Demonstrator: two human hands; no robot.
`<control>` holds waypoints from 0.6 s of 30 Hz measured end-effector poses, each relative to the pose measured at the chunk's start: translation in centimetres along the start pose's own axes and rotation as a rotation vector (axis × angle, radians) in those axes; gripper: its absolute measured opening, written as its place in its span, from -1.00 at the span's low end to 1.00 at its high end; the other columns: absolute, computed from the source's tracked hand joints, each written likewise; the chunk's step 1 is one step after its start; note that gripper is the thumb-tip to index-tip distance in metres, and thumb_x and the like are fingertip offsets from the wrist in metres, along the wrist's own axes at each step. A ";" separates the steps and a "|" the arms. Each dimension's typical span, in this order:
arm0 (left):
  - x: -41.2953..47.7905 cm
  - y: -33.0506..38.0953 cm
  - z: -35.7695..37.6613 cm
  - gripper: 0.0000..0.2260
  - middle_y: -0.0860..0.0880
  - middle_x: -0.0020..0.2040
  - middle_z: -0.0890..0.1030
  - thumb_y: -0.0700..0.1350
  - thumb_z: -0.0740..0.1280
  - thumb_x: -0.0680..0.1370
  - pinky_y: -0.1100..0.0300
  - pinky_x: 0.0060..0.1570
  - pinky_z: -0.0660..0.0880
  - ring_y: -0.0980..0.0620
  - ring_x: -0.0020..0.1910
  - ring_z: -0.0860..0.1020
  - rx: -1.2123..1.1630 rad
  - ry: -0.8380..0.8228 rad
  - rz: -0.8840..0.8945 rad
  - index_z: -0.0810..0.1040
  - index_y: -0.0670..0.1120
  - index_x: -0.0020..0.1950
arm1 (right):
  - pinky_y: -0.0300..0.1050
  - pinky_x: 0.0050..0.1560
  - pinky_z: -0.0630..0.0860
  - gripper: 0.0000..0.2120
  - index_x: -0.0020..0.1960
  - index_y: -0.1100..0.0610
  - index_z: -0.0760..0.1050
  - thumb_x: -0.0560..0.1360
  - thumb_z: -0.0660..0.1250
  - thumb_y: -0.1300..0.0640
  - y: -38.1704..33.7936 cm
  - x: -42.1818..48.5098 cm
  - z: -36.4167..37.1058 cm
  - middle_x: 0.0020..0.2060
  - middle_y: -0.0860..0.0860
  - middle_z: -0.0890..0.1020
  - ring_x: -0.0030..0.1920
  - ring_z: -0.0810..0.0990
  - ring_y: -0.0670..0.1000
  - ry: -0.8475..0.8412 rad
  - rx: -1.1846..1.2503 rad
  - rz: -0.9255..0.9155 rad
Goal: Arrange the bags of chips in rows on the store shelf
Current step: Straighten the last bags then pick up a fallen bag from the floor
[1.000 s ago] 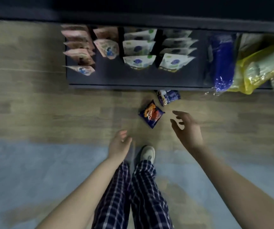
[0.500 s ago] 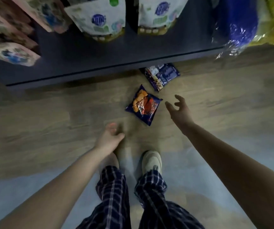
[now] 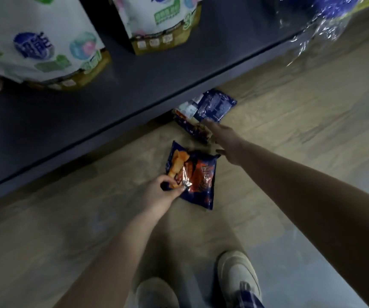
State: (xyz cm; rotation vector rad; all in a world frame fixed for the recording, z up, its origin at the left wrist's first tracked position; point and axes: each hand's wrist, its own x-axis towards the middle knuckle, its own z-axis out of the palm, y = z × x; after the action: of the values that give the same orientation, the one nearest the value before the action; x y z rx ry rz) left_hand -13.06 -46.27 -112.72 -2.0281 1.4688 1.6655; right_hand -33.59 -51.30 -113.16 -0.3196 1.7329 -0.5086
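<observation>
Two pale cream shoes are worn, the left shoe [image 3: 156, 293] and the right shoe [image 3: 237, 274], both rounded at the toe. A darker patch is seen on the right one's side. Dark blue trousers [image 3: 249, 300] with thin white checks are seen above it. The left arm [image 3: 116, 252], right arm [image 3: 312, 196], left hand [image 3: 159, 196] and right hand [image 3: 225, 141] are bare.
</observation>
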 end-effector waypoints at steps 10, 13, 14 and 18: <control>-5.3 0.3 -0.6 -0.76 -0.05 -0.20 0.58 -0.25 0.41 0.46 0.15 -0.20 0.47 -0.06 -0.21 0.56 -0.169 0.153 -0.123 0.41 -0.02 -0.28 | 0.01 0.21 0.33 -0.74 0.08 0.07 0.56 0.57 0.20 -0.04 1.3 -6.0 -0.7 0.21 0.08 0.52 0.20 0.45 0.07 0.142 0.187 0.030; -10.3 2.3 -1.3 -0.74 -0.03 -0.23 0.58 -0.22 0.42 0.45 0.11 -0.14 0.45 -0.07 -0.21 0.54 -0.157 0.150 -0.101 0.38 0.00 -0.30 | -0.04 -0.02 0.43 -0.67 0.04 0.10 0.59 0.58 0.13 -0.05 1.1 -11.8 -1.6 0.02 0.12 0.62 0.00 0.57 0.07 0.168 0.211 0.026; -12.4 3.2 -1.6 -0.74 -0.03 -0.22 0.57 -0.21 0.41 0.45 0.12 -0.15 0.44 -0.05 -0.22 0.53 -0.164 0.168 -0.105 0.37 0.00 -0.30 | -0.07 -0.10 0.46 -0.67 -0.01 0.13 0.59 0.57 0.15 -0.04 0.6 -14.2 -2.0 -0.08 0.11 0.65 -0.09 0.60 0.06 0.208 0.216 0.017; -22.0 8.2 -3.8 -0.78 -0.03 -0.31 0.51 -0.13 0.38 0.45 0.15 -0.24 0.35 -0.03 -0.32 0.46 -0.314 0.204 -0.094 0.34 -0.03 -0.29 | -0.08 -0.10 0.53 -0.76 -0.23 0.08 0.63 0.49 0.32 -0.05 -2.4 -24.6 -4.4 -0.25 0.05 0.67 -0.18 0.62 0.03 0.403 0.140 -0.122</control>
State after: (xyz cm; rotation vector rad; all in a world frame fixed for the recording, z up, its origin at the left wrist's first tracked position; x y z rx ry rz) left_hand -14.53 -40.12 -89.82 -2.4535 1.2031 1.7906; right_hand -32.60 -41.02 -90.31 -0.2335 2.0606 -0.8234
